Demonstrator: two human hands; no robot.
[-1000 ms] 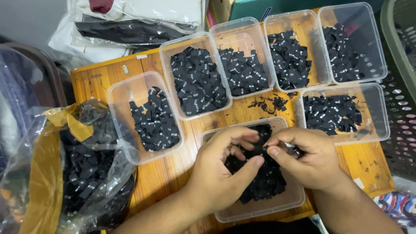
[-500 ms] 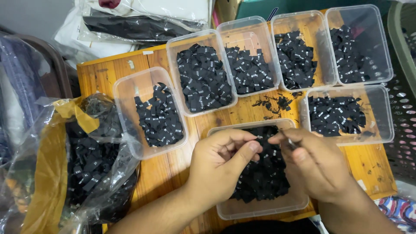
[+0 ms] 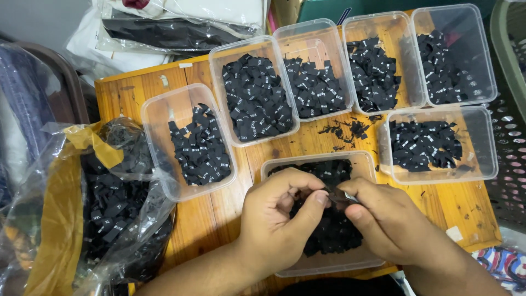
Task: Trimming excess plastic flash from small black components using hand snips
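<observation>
hands: left (image 3: 276, 219) + right (image 3: 392, 222) pinch black label (image 3: 338, 195) | over near tub (image 3: 323, 266) | wooden table (image 3: 219, 214)

- The left hand (image 3: 276, 219) and right hand (image 3: 392, 225) are covering much of the near container (image 3: 318, 266), hiding most of the labels inside.
- The small black label (image 3: 339, 196) is being pinched between the fingertips, showing only a sliver.
- The white print on the labels is staying too small to read.
- At nine o'clock, the plastic bag (image 3: 82, 219) is running off the frame's edge.
- At three o'clock, the grey basket (image 3: 509, 142) is getting cut off.
</observation>
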